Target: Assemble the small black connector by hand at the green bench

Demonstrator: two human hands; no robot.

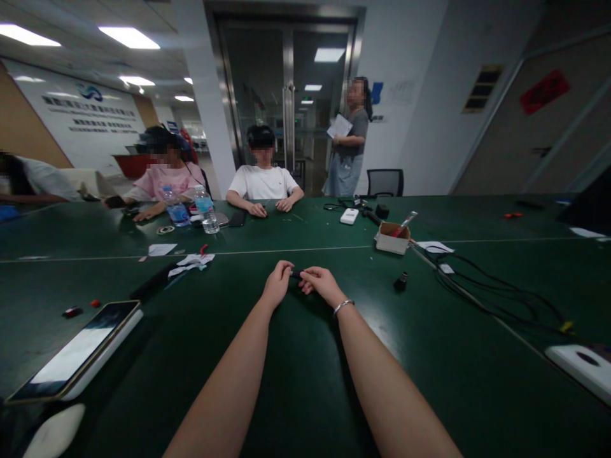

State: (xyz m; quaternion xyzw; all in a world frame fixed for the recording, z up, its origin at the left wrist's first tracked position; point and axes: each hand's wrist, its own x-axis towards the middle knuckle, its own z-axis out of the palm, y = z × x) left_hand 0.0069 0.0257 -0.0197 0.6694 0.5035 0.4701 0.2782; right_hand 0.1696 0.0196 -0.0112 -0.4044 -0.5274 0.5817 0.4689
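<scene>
Both my arms reach forward over the dark green table. Between my hands is a small, dark, rod-like piece, too small to name exactly. Its left end, which looks lighter, is pinched by the fingertips of my left hand. Around its right end the fingers of my right hand are closed. A silver bracelet circles my right wrist. Off to the right of my hands lies a small black cylindrical object.
A small open box with a pen-like item stands ahead right, near black cables. On the left lie a phone and crumpled paper. Water bottles and seated people are across the table; another person stands by the door.
</scene>
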